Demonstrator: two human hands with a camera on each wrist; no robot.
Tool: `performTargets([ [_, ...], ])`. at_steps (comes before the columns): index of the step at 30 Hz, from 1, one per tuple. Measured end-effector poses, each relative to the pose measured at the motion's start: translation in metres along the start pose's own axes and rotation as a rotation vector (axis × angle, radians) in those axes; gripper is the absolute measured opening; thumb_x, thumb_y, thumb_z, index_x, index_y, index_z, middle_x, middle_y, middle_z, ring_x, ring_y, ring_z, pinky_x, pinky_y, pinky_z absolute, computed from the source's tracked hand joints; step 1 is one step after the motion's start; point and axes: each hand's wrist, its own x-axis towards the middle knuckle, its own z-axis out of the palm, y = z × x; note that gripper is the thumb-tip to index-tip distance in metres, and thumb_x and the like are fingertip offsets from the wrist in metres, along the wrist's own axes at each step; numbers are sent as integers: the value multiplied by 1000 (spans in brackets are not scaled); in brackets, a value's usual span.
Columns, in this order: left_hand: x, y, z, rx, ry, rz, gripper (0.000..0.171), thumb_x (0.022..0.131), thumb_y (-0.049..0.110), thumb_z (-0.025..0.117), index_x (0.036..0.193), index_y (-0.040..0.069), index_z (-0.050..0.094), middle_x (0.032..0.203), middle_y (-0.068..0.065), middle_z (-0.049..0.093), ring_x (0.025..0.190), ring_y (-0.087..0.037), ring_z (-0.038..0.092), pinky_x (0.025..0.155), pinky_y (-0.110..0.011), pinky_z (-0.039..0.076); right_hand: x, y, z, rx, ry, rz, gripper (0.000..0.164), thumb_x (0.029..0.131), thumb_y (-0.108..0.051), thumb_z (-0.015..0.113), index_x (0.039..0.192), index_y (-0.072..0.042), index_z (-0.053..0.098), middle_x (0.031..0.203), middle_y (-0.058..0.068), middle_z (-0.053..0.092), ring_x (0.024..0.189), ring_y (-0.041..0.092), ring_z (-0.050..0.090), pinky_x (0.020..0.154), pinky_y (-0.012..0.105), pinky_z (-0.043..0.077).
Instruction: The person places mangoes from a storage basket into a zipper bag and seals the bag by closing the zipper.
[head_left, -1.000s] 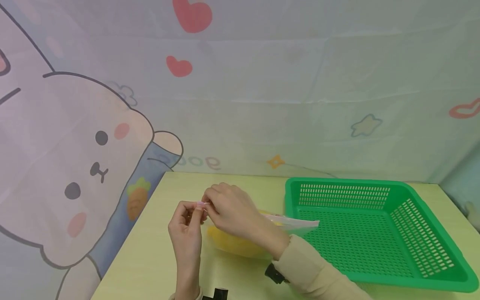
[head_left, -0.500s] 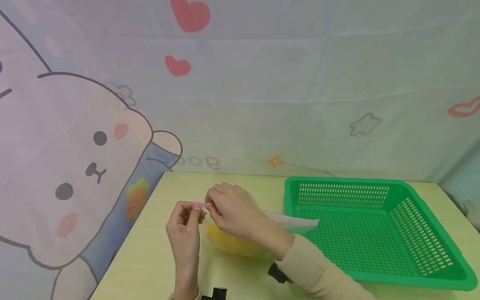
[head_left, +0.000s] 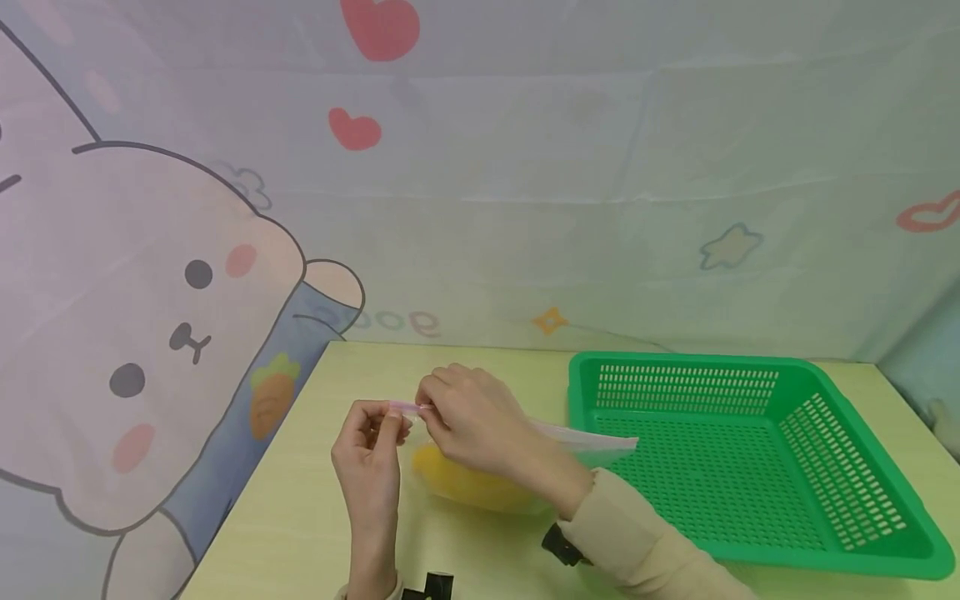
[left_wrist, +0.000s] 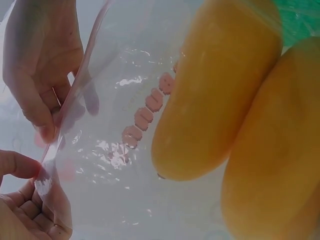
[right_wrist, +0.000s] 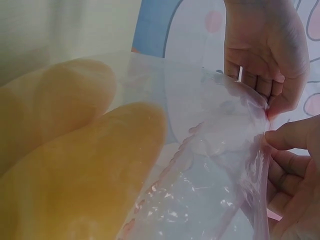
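A clear zip bag with a pink seal strip and pink lettering holds yellow, long, rounded fruits that look like mangoes. In the head view the bag lies mostly behind my right hand. My left hand pinches the left end of the pink strip between thumb and index finger. Right beside it, my right thumb and fingers pinch the same strip. Both wrist views show the two thumbs close together on the bag's edge. The far end of the bag's mouth reaches over the basket's rim.
A green plastic basket with slotted walls stands on the right of the pale yellow table. Behind the table hangs a cloth backdrop printed with a cartoon rabbit and hearts.
My right hand has slid a little to the right along the pink strip, so more of it shows between the hands. My left hand has shifted only slightly left.
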Motion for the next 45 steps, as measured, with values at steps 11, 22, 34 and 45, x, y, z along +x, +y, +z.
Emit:
performTargets([
  [11, 1, -1, 0, -6, 2, 10, 9, 90, -3, 56, 84, -7, 62, 68, 4, 58, 61, -9, 56, 59, -17, 50, -2, 2, -3, 28, -19, 36, 7, 90, -20, 62, 87, -15, 66, 81, -6, 63, 73, 9, 50, 63, 21, 41],
  [22, 1, -1, 0, 1, 2, -8, 9, 90, -2, 56, 86, -7, 62, 70, 5, 59, 61, -9, 58, 61, -18, 51, -5, 4, -2, 55, 2, 42, 5, 88, -18, 63, 88, -14, 65, 78, -6, 59, 71, 8, 47, 63, 19, 39],
  [34, 1, 1, -1, -1, 0, -11, 8, 90, -2, 58, 86, -8, 62, 70, 6, 59, 62, -8, 58, 62, -17, 52, -10, 7, 0, 82, 30, 45, 3, 85, -18, 64, 86, -16, 63, 78, -7, 60, 71, 7, 48, 64, 20, 40],
  [45, 1, 0, -2, 6, 6, -15, 8, 90, -2, 58, 86, -7, 63, 70, 6, 59, 61, -7, 57, 62, -18, 52, -12, 8, -1, 72, 18, 51, 4, 86, -19, 64, 87, -16, 63, 79, -7, 60, 72, 7, 48, 64, 19, 39],
])
